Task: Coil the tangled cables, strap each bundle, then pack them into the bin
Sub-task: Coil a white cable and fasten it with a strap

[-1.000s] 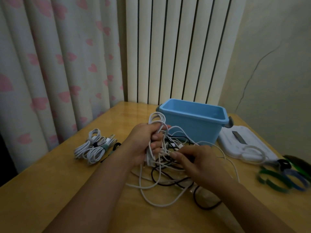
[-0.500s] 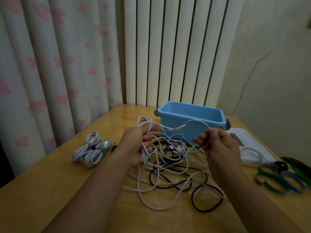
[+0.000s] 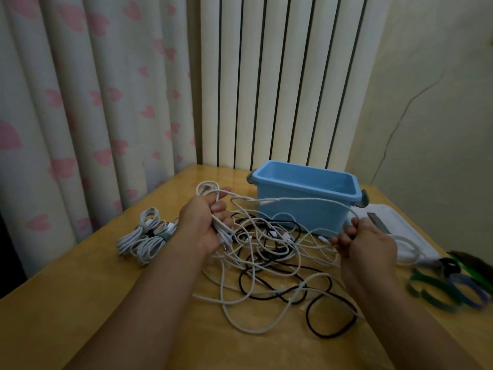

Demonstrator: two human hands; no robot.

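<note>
A tangle of white and black cables (image 3: 269,263) lies on the wooden table (image 3: 80,303). My left hand (image 3: 202,225) grips a partly coiled white cable bundle (image 3: 213,193) above the tangle's left side. My right hand (image 3: 365,244) pinches a strand of the same white cable (image 3: 306,200), which stretches in the air between the two hands in front of the blue bin (image 3: 306,193). The bin looks empty. Two strapped white bundles (image 3: 145,236) rest to the left of my left hand.
Green, blue and black straps (image 3: 450,281) lie at the right table edge. A white flat device (image 3: 394,231) sits to the right of the bin. Curtains and a wall stand close behind the table.
My right hand has moved right and away from the left, drawing a white strand out taut across the front of the bin. The left hand keeps its hold on the coil.
</note>
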